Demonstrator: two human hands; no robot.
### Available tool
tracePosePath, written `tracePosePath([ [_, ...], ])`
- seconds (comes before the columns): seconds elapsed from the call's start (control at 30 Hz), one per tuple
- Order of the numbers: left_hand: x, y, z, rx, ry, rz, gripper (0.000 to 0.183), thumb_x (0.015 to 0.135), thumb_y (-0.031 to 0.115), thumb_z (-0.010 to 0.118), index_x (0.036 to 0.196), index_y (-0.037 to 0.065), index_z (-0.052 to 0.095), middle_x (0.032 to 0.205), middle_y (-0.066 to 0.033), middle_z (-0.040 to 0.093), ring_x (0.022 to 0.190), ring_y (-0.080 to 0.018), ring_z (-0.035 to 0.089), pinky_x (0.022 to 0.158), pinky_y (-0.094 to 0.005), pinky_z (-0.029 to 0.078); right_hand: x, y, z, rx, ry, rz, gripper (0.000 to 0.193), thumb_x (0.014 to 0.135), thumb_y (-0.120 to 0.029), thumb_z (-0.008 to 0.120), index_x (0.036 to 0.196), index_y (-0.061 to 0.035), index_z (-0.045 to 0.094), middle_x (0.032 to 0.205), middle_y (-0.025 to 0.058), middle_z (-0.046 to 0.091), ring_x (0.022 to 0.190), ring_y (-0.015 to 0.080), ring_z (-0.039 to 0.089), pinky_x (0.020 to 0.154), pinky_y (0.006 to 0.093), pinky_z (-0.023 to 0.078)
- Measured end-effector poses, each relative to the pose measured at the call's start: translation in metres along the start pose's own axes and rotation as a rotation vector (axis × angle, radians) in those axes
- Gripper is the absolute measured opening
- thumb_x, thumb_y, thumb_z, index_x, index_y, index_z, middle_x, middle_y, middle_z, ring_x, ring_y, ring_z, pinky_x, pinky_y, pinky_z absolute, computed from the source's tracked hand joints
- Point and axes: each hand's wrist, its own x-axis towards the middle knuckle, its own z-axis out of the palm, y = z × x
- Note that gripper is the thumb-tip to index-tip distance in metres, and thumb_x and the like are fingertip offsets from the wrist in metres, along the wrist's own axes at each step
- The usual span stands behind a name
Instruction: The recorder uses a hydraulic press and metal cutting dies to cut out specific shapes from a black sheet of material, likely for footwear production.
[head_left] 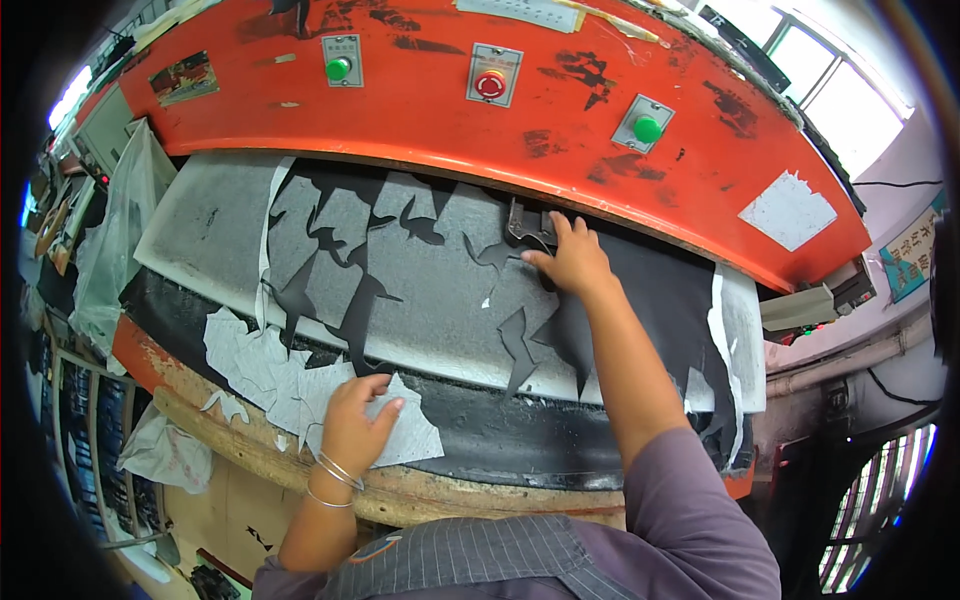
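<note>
My right hand reaches forward to a dark metal cutting die near the press's front edge, its thumb and fingers around the die's right side. The die stands on a sheet of black material, which lies over a grey cutting board. Left of the die, the sheet is cut into ragged strips with gaps between them. My left hand is loosely bent over pale grey cut pieces at the front ledge. Its thumb and fingers are apart; whether it touches the pieces, I cannot tell.
An orange press beam spans the far side, low over the board, with green buttons and a red stop button. A worn wooden edge runs along the front. Clear plastic bags hang at left.
</note>
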Motion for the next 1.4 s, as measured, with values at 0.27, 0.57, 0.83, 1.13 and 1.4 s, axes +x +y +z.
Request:
tracePosePath([
  [0.27,0.008,0.030,0.023,-0.205,-0.177,0.000,0.027,0.081,0.016,0.072,0.103,0.001,0.065,0.088,-0.0109,0.066,0.083,-0.0208,0.064,0.075,-0.0301,0.050,0.039,0.014,0.017,0.046,0.030,-0.074,0.082,0.069,-0.041,0.080,0.135,-0.0055,0.047,0.126,0.0245,0.050,0.120,0.0388,0.045,0.101,0.0421,0.041],
  [0.57,0.037,0.031,0.052,-0.751,-0.236,-0.175,0.071,0.086,0.024,0.070,0.142,0.002,0.033,0.136,-0.0185,0.045,0.119,-0.0203,0.049,0.093,-0.0322,0.046,-0.113,0.000,0.012,1.031,-0.207,-0.194,0.056,0.070,-0.020,0.082,0.117,-0.0064,0.055,0.111,0.0155,0.055,0.114,0.0313,0.050,0.098,0.0365,0.039],
  [0.83,0.018,0.066,0.061,-0.516,-0.620,0.141,0.083,0.074,0.046,0.077,0.136,0.001,0.044,0.125,-0.0161,0.052,0.117,-0.0276,0.052,0.099,-0.0357,0.042,-0.223,0.007,0.055,0.818,-0.278,-0.466,0.064,0.071,-0.020,0.080,0.128,-0.0082,0.054,0.133,0.0223,0.035,0.127,0.0370,0.036,0.102,0.0416,0.038],
  [1.13,-0.005,0.096,0.084,-0.585,-0.241,0.074,0.025,0.096,0.021,0.057,0.103,-0.002,0.067,0.091,-0.0108,0.066,0.088,-0.0186,0.063,0.080,-0.0292,0.048,-0.252,0.007,0.054,1.571,-0.330,-0.153,0.073,0.073,-0.025,0.080,0.132,0.0007,0.045,0.140,0.0152,0.027,0.121,0.0260,0.045,0.102,0.0361,0.038],
  [1.4,-0.006,0.078,0.082,-0.923,-0.065,-0.339,0.018,0.096,0.017,0.057,0.094,0.000,0.063,0.079,0.0011,0.063,0.069,-0.0048,0.050,0.061,-0.0226,0.043,-0.198,0.011,-0.037,0.610,-0.138,-1.085,0.036,0.071,-0.023,0.076,0.101,-0.0069,0.064,0.137,0.0156,0.040,0.127,0.0445,0.034,0.101,0.0522,0.038],
])
